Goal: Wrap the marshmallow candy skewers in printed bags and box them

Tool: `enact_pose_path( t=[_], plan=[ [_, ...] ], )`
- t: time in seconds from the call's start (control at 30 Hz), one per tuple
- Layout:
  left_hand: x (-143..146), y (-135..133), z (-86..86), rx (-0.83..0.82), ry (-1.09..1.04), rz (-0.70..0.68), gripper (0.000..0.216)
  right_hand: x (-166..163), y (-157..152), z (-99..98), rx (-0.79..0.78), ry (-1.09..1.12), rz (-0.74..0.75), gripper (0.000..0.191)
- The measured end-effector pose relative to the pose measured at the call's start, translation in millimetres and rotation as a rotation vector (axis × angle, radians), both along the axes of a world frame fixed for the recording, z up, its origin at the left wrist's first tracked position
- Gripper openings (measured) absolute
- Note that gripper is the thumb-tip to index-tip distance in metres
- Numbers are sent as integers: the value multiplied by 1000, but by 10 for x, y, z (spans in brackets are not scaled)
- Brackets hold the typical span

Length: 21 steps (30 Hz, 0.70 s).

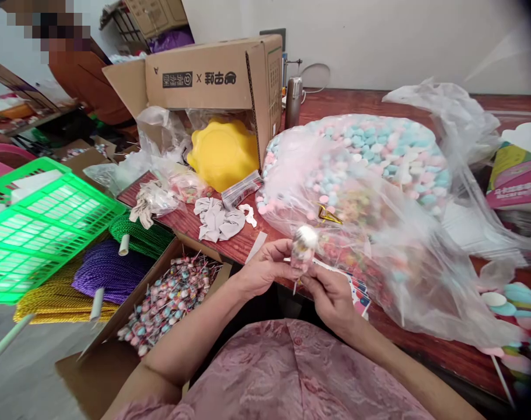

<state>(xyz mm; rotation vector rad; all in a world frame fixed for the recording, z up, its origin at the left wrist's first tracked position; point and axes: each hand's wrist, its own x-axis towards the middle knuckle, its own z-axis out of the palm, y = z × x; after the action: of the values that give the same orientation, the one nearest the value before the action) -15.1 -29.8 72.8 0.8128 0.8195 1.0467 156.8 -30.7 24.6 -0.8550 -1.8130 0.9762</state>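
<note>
Over the table's front edge, both hands come together around a marshmallow lollipop (306, 240) in clear wrap, white on top, with a bit of stick below. My left hand (268, 267) is closed with thumb and fingers on its left side. The fingers of my right hand (329, 289) pinch its lower end near the stick; their exact grip is partly hidden. Printed cards (359, 297) lie just behind the right hand. Gold twist ties (329, 216) rest on the plastic beyond. Down to the left, an open carton holds many similar wrapped lollipops (173, 297).
Large clear bags of pink and blue marshmallows (379, 146) cover the table's right. A carton (204, 70) with a yellow scalloped tub (224, 154) stands behind. Crumpled grey cloth (217, 219) lies left. A green basket (51, 221) sits over twisted cords (112, 271). Another person (88, 79) is far left.
</note>
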Motion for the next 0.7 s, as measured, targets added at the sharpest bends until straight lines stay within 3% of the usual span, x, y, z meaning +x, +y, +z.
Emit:
enact_pose_path(
  t=[0.07, 0.13, 0.2, 0.3, 0.4, 0.5, 0.53, 0.57, 0.6, 0.7],
  plan=[
    [-89, -33, 27, 116, 97, -66, 23, -81, -39, 7, -500, 193, 86, 22],
    [-190, -85, 87, 262, 251, -185, 23, -195, -111, 14, -897, 315, 239, 24],
    [-315, -167, 172, 383, 437, -311, 25, -327, -203, 22, -1091, 317, 373, 22],
    [-642, -340, 284, 389, 709, -465, 23, -460, -300, 45, -1134, 270, 460, 17],
    [-1175, -535, 270, 172, 1123, -518, 21, -383, -279, 73, -993, 237, 436, 19],
    [-1614, -675, 111, -129, 1767, -491, 28, -121, -218, 87, -599, 46, 283, 14],
    [-1650, -684, 42, -160, 1967, -416, 33, -26, -214, 94, -479, -30, 234, 13],
    [-1604, -666, -26, -129, 2076, -369, 36, 62, -224, 107, -391, -84, 199, 15],
    [-1472, -623, -86, 13, 2083, -338, 38, 140, -245, 126, -313, -113, 164, 19],
    [-658, -392, -187, 694, 1727, -329, 38, 335, -326, 230, -41, -72, -19, 21]
  ],
)
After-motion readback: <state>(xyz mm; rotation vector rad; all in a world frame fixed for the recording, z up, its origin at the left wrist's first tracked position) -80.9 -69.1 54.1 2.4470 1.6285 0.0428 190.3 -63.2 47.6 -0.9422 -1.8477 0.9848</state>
